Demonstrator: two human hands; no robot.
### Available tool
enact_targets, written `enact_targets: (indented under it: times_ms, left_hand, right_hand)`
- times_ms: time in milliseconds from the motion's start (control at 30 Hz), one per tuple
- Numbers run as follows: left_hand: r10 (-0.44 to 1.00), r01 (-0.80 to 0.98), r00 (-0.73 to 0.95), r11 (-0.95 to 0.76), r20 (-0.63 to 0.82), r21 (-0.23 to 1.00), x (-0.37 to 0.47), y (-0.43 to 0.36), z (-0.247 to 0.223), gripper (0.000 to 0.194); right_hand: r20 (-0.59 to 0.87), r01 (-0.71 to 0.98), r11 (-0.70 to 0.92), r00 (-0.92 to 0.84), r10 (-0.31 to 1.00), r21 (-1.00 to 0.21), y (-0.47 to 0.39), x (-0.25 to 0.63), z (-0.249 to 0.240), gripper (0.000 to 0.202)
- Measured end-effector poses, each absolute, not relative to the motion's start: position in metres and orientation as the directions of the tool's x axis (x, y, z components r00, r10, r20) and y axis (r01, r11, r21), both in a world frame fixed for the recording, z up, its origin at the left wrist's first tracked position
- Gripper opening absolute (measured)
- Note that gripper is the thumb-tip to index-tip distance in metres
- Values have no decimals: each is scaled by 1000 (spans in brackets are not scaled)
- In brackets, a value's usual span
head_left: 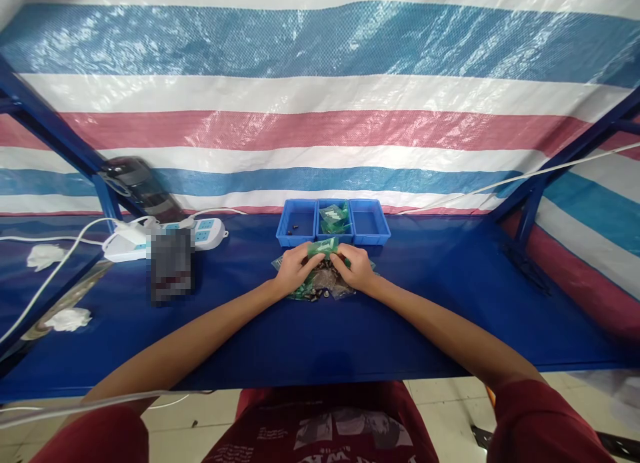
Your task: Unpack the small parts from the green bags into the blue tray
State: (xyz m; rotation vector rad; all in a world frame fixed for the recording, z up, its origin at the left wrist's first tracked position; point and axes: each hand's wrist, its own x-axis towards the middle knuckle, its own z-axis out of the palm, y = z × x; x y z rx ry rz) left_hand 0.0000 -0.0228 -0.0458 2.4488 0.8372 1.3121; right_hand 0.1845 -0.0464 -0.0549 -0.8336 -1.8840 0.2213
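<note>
Between my two hands is a small green-tinted plastic bag [323,247] with something pale inside. My left hand [294,270] pinches its left side, and my right hand [354,267] pinches its right side. Under and around my fingers lies a pile of small dark metal parts [320,286] on clear and green plastic bags; my hands hide some of it. Just beyond stand three joined blue bins. A few small parts lie in the left bin [280,231], green bags with white pieces [334,216] fill the middle one, and the right bin [371,218] shows its bare floor.
On the left of the blue table [330,343] are a white power strip [214,232] with cables, a blurred dark object [171,266] and crumpled white tissue [69,319]. A dark bottle-like object [143,186] leans behind. Blue frame posts [530,206] and a striped sheet [320,130] enclose the table.
</note>
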Motion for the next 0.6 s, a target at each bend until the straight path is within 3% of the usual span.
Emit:
enact_targets:
  times_ms: [300,600]
  left_hand:
    - [586,297,490,-808,645,509,-1,-23,-46,25]
    - [693,355,482,-713,535,604,-1,-25,-43,29]
  right_hand:
    - [734,441,742,-233,638,-505,-48,185,-53,20]
    - [738,479,725,-209,642,-495,-46,183,-57,27]
